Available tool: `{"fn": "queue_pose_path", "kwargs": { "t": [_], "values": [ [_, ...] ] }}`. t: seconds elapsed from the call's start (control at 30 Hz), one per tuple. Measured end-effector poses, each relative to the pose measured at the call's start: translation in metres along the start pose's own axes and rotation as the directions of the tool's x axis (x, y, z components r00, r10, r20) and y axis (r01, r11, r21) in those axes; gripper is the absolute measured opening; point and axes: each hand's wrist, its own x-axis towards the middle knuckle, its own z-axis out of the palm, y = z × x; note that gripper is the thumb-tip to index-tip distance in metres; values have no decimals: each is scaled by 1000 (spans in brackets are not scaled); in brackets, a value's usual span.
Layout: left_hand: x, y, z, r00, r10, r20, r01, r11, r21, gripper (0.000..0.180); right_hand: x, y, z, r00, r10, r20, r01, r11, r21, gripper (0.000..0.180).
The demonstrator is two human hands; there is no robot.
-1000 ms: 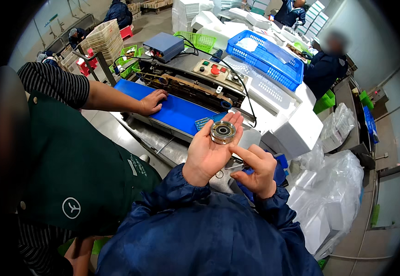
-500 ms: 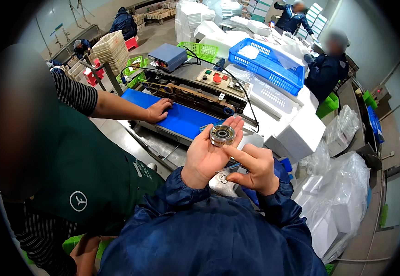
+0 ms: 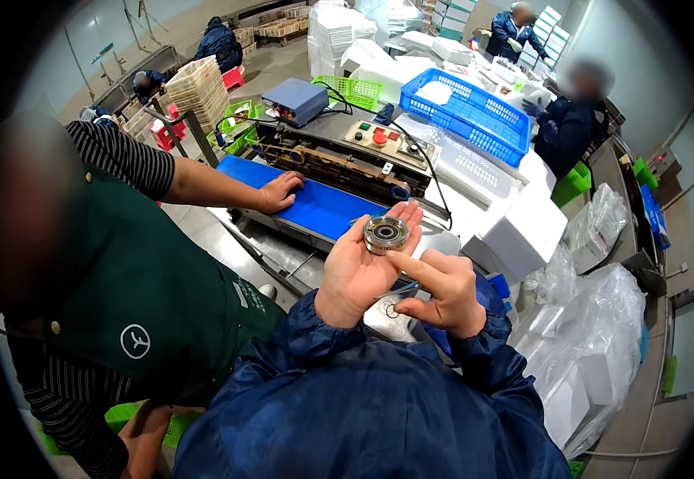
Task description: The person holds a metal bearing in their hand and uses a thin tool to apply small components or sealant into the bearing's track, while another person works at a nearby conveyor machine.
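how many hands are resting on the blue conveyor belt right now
1. A co-worker's hand lies flat on the blue belt. My left hand holds a round metal part above it; my right hand points at it.

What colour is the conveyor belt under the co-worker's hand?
Solid bright blue: the conveyor belt under the co-worker's hand, clearest in the head view.

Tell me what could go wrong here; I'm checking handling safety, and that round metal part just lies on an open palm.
The round metal part rests loose on the flat left hand, with no fingers closed over it, so a tilt could roll it off. The right hand points at it with its index finger; a prod might tip it. A co-worker's hand lies on the blue conveyor belt close by.
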Motion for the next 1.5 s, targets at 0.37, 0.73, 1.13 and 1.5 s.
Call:
{"fn": "queue_pose_path", "kwargs": {
  "t": [0.37, 0.73, 1.13, 1.5],
  "values": [
    [1, 4, -4, 1000, -5, 9, 6, 997, -77, 49, -4, 5, 5, 996, 37, -79, -29, 995, 91, 58],
    [10, 11, -10, 997, 22, -72, -31, 991, -127, 48, -4, 10, 9, 997, 73, -18, -72, 995, 67, 59],
    [16, 12, -9, 994, 64, -86, -66, 998, -14, 48, 6, 17, 16, 999, 30, -27, -28, 998, 62, 62],
    [20, 5, -10, 984, 176, 13, -176, 984, 7, 48, 9, 20, 9, 996, 15, 84, -14, 1000, -19, 61]
  ]
}}
